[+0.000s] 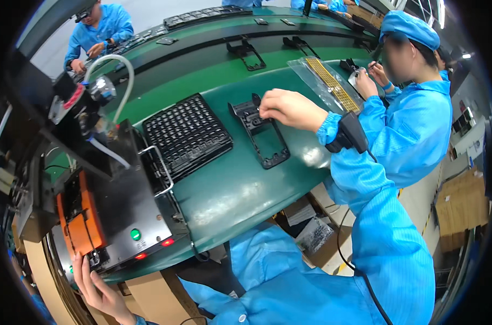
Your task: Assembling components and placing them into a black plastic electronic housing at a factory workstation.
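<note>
Right-hand fingers (pixel 268 102) curl in, pinching the black frame (pixel 258 123); left-hand fingers (pixel 87 273) stretch, relaxed, beside the orange block (pixel 82 219).

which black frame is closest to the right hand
The black frame beside the black grid tray, with the right hand at its upper end; the other black frames lie farther away.

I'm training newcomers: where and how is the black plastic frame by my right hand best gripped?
Probably the near end bar of the black plastic frame, from your side: the rectangular opening behind it leaves room; your right hand is at the far end.
</note>
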A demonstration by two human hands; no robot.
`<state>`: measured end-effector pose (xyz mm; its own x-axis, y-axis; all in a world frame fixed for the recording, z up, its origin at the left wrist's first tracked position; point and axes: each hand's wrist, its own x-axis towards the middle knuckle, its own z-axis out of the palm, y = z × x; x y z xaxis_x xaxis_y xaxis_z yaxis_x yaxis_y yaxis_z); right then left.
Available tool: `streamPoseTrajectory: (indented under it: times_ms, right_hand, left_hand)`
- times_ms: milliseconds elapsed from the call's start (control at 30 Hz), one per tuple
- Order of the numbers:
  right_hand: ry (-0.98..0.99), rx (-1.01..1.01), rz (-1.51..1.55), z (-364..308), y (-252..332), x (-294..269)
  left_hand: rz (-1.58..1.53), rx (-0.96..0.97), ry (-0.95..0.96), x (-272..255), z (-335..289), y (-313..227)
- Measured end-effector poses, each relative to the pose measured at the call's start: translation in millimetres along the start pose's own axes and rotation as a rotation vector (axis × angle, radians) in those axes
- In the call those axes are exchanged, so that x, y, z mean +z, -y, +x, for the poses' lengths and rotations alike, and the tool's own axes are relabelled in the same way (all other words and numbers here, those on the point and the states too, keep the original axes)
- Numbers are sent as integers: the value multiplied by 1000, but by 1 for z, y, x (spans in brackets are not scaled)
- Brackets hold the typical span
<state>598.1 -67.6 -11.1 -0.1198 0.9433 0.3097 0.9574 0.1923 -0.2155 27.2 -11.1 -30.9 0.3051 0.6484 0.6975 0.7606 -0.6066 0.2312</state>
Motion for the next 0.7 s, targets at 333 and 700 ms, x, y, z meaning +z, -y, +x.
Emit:
streamPoseTrajectory:
  times_ms: [333, 700]
  right_hand:
    - [16, -56, -59, 1, -10, 9]
    - [87, 134, 92, 11, 0, 5]
  left_hand:
    - [54, -43, 5, 5, -6, 3]
    - [43, -35, -3, 0, -1, 3]
